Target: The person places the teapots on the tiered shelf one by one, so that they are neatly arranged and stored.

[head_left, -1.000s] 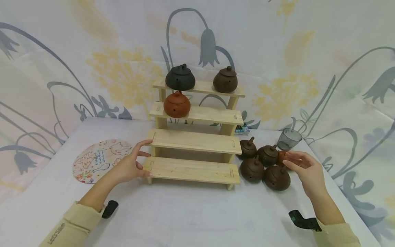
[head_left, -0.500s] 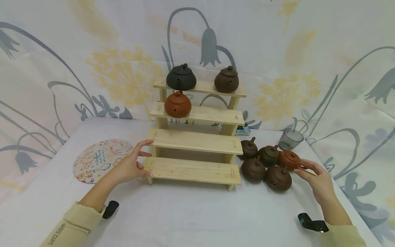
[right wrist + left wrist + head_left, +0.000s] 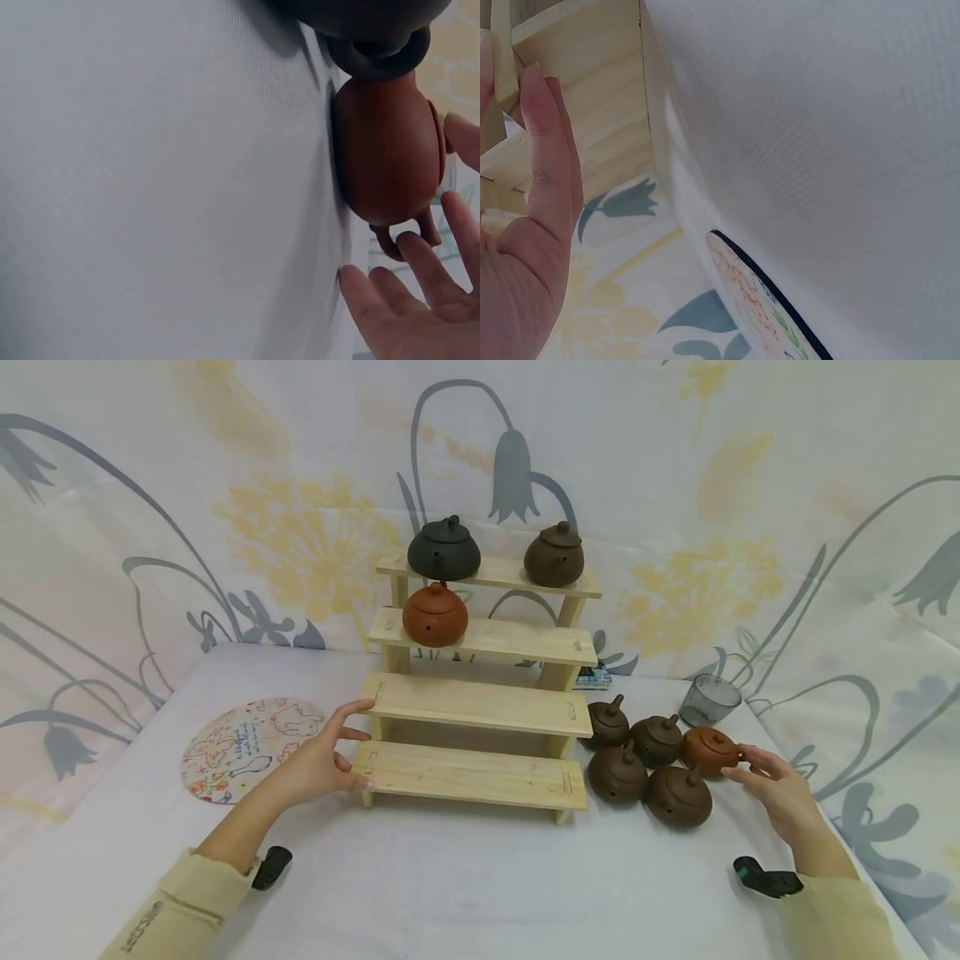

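My left hand (image 3: 322, 764) is at the left end of a wooden stepped shelf (image 3: 472, 702); its fairly straight fingers touch the ends of the two lower boards. Beside an orange-brown clay teapot (image 3: 709, 752) is my right hand (image 3: 783, 793), fingers spread and not wrapped round it. In the right wrist view a fingertip (image 3: 409, 244) lies at the teapot's handle (image 3: 390, 244); whether it touches I cannot tell. Several dark brown teapots, including a front one (image 3: 678, 796), crowd that teapot's left side. Another orange-brown teapot (image 3: 435, 617) sits on the second board from the top.
On the top board stand a black teapot (image 3: 444, 550) and a brown teapot (image 3: 554, 556). A glass cup (image 3: 710, 700) stands behind the orange-brown teapot. A round patterned mat (image 3: 240, 752) lies left of the shelf. A small colourful box (image 3: 594, 677) is partly hidden behind it.
My right hand has moved to the right, uncovering the orange-brown teapot, and its fingers are now by the handle. The left hand stays at the shelf.
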Action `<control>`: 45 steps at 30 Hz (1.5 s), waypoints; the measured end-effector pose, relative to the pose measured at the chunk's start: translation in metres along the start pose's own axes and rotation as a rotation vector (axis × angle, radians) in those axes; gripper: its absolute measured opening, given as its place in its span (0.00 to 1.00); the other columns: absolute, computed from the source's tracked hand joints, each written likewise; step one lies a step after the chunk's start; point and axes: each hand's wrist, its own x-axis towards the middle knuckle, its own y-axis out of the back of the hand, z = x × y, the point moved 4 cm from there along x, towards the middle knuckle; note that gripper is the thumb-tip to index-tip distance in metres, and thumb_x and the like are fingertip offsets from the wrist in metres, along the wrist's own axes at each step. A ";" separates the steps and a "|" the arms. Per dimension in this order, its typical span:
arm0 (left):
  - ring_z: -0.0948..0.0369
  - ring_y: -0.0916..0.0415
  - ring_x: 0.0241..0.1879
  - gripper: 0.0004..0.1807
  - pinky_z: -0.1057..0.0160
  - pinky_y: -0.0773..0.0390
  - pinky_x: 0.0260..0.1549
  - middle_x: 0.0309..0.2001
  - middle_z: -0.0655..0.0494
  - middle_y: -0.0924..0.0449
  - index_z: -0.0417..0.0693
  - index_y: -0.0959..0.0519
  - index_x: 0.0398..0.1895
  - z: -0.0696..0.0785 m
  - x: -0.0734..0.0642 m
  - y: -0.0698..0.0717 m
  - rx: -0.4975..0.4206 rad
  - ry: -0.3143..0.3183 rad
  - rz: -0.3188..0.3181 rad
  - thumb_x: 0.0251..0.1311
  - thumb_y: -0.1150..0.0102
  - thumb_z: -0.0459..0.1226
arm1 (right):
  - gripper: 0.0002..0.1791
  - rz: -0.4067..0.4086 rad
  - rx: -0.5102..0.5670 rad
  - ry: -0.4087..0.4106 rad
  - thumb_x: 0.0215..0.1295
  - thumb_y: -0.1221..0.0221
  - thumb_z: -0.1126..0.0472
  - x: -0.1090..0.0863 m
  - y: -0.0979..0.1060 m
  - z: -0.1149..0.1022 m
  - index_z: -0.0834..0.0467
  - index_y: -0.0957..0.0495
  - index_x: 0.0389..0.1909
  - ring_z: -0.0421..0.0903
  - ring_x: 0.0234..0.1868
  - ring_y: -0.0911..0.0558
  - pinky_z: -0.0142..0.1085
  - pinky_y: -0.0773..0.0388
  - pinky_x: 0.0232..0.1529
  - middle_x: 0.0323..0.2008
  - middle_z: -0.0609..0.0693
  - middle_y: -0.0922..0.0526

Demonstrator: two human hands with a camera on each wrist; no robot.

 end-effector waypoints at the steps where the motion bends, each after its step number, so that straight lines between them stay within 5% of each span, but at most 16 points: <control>1: 0.57 0.27 0.25 0.56 0.58 0.27 0.24 0.57 0.35 0.33 0.63 0.53 0.70 0.000 0.000 0.000 0.003 0.000 0.000 0.42 0.28 0.28 | 0.35 -0.018 0.020 0.000 0.65 0.42 0.53 0.002 0.001 0.000 0.46 0.46 0.70 0.50 0.71 0.60 0.31 0.48 0.63 0.71 0.53 0.56; 5: 0.57 0.27 0.25 0.56 0.58 0.28 0.24 0.57 0.35 0.33 0.63 0.53 0.70 0.000 0.001 0.000 0.011 0.003 0.006 0.42 0.28 0.29 | 0.27 -0.070 0.205 0.028 0.65 0.43 0.60 0.011 0.001 -0.003 0.44 0.38 0.63 0.35 0.59 0.36 0.21 0.34 0.50 0.63 0.51 0.45; 8: 0.57 0.27 0.25 0.56 0.58 0.28 0.24 0.57 0.35 0.33 0.63 0.53 0.70 0.000 0.001 -0.002 0.008 0.009 0.005 0.43 0.28 0.29 | 0.20 -0.070 0.288 0.039 0.62 0.41 0.64 0.013 0.000 -0.006 0.42 0.31 0.52 0.27 0.43 0.30 0.20 0.31 0.42 0.52 0.44 0.40; 13: 0.57 0.27 0.25 0.56 0.58 0.28 0.24 0.57 0.36 0.33 0.64 0.53 0.70 0.001 0.002 -0.006 0.000 0.009 0.001 0.42 0.28 0.29 | 0.18 -0.043 0.172 0.004 0.60 0.38 0.57 0.020 -0.001 -0.007 0.36 0.30 0.47 0.28 0.40 0.30 0.32 0.29 0.48 0.46 0.37 0.37; 16: 0.57 0.27 0.25 0.56 0.59 0.28 0.24 0.57 0.36 0.32 0.64 0.53 0.70 0.000 0.002 -0.006 0.006 0.010 0.007 0.42 0.27 0.29 | 0.23 -0.057 0.098 0.002 0.60 0.38 0.54 0.026 -0.004 -0.010 0.41 0.32 0.56 0.29 0.40 0.30 0.35 0.30 0.48 0.45 0.36 0.34; 19: 0.57 0.28 0.25 0.56 0.59 0.28 0.24 0.57 0.36 0.33 0.64 0.53 0.70 0.000 0.001 -0.006 0.011 0.019 0.012 0.42 0.28 0.29 | 0.35 -0.065 -0.009 0.003 0.62 0.40 0.52 0.030 -0.010 -0.014 0.55 0.42 0.68 0.34 0.44 0.32 0.32 0.31 0.44 0.52 0.46 0.36; 26: 0.57 0.28 0.24 0.56 0.58 0.28 0.24 0.57 0.35 0.32 0.63 0.53 0.70 0.000 0.001 -0.006 -0.004 -0.004 0.006 0.41 0.27 0.28 | 0.36 -0.022 -0.167 0.084 0.60 0.38 0.51 0.036 -0.013 -0.015 0.60 0.42 0.64 0.49 0.51 0.35 0.26 0.32 0.37 0.56 0.62 0.41; 28: 0.57 0.28 0.24 0.56 0.58 0.27 0.24 0.57 0.35 0.32 0.62 0.53 0.70 0.000 0.000 -0.005 0.000 -0.007 0.010 0.41 0.27 0.28 | 0.41 -0.006 -0.240 0.123 0.61 0.39 0.52 0.032 -0.017 -0.022 0.70 0.49 0.65 0.57 0.52 0.39 0.26 0.33 0.36 0.57 0.68 0.43; 31: 0.57 0.28 0.25 0.56 0.58 0.27 0.24 0.57 0.35 0.32 0.62 0.53 0.70 0.000 -0.001 -0.002 0.009 -0.001 0.015 0.41 0.28 0.28 | 0.38 0.009 -0.277 0.178 0.62 0.40 0.54 0.033 -0.017 -0.024 0.71 0.46 0.63 0.58 0.52 0.39 0.24 0.33 0.34 0.55 0.68 0.41; 41: 0.57 0.28 0.24 0.57 0.58 0.28 0.24 0.57 0.34 0.33 0.62 0.54 0.70 0.001 -0.001 0.000 0.010 0.004 0.012 0.41 0.28 0.27 | 0.35 -0.072 -0.392 0.237 0.66 0.44 0.54 0.032 -0.011 -0.025 0.70 0.46 0.63 0.62 0.52 0.39 0.52 0.40 0.47 0.53 0.69 0.39; 45: 0.57 0.28 0.24 0.57 0.58 0.27 0.24 0.57 0.34 0.33 0.62 0.54 0.70 0.001 -0.001 0.000 0.005 0.007 0.008 0.42 0.28 0.27 | 0.33 -0.080 -0.417 0.254 0.65 0.43 0.55 0.031 -0.007 -0.023 0.70 0.44 0.62 0.65 0.53 0.39 0.56 0.41 0.47 0.52 0.71 0.38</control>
